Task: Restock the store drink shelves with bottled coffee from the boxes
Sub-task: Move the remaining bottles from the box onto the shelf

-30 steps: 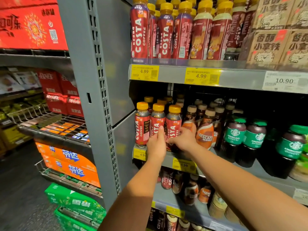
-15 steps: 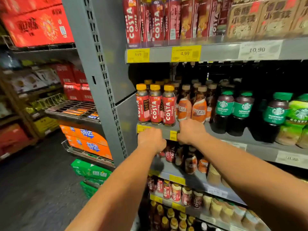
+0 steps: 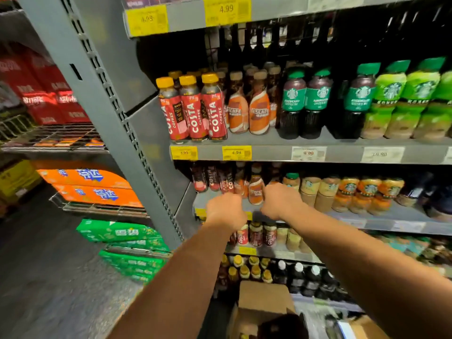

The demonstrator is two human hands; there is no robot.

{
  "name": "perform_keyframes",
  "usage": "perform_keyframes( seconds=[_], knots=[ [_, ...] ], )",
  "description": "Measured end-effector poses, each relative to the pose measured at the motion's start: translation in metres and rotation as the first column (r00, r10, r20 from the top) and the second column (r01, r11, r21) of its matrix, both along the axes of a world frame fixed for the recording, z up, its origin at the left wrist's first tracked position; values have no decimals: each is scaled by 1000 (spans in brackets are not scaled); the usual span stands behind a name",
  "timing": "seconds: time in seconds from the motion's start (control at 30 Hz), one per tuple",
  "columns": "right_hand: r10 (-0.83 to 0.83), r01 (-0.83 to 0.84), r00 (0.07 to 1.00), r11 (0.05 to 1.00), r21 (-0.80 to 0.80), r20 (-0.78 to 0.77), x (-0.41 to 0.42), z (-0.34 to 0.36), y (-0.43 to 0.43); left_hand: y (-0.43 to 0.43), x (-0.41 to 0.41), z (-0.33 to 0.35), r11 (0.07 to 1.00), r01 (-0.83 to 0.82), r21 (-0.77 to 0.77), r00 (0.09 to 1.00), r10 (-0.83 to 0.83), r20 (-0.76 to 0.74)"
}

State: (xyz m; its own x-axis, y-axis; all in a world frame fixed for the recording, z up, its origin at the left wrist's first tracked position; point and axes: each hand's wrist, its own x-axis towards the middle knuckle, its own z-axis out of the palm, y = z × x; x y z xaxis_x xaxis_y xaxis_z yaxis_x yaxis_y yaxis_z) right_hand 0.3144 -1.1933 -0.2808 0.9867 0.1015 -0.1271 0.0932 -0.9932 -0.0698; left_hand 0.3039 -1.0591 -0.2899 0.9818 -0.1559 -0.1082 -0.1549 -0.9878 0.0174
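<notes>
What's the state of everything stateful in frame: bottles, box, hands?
Costa Coffee bottles, upright, capped, labels facing out.
Nescafe bottles, upright, capped.
Starbucks Americano bottles, upright, capped.
cardboard box, flaps open.
left hand, fingers curled under, grip hidden.
right hand, fingers curled under, grip hidden.

The grey perforated metal shelf upright [image 3: 117,111] looks matt. The red-labelled, yellow-capped plastic coffee bottles [image 3: 193,116] are glossy. The brown cardboard box [image 3: 264,299] is dull, the yellow paper price tag [image 3: 236,152] smooth.
</notes>
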Motion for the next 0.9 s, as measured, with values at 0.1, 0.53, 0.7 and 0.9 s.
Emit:
perform_keyframes(
  seconds=[0.1,0.53,0.7,0.9],
  knots=[
    [-43,46,994,998,32,-100,-22,-32,11,7,-15,-27,998,62,3,997,-62,-35],
    [-173,176,867,984,-39,-468,-126,-185,13,14,-100,-186,981,177,-83,910,-195,-367],
    [-201,218,789,975,-42,-580,-150,-255,-5,7,-126,-259,981,102,-163,873,-167,-459],
    [-230,305,706,952,-5,-670,-177,-342,-19,-2,-146,-341,987,-2,-160,818,-90,-568]
  ],
)
